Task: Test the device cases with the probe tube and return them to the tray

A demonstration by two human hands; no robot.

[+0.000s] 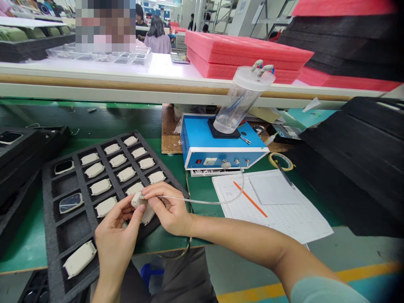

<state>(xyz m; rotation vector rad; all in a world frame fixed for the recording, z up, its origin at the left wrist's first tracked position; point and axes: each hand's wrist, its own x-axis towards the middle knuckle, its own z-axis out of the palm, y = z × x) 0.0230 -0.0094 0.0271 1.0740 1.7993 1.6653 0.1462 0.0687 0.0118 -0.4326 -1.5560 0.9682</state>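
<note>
Above the near right part of a black foam tray (50, 227), my left hand (118, 229) is closed on a small beige casing (137, 199). My right hand (170, 208) is closed in a pinch on the end of a thin clear tube (205, 202), its fingertips at the casing. The tube curves back to the front of a blue machine (205, 136), which carries a clear cylinder (235, 103). Beige casings (101, 187) lie in several compartments of the tray, along with two dark-screened pieces (70, 203) on the left.
Right of the tray lie papers (284, 219) with an orange stick (250, 199), a pen and a tape roll (280, 161). Black foam is stacked at both sides. Red foam (243, 50) sits on the raised shelf (176, 90). People are in the background.
</note>
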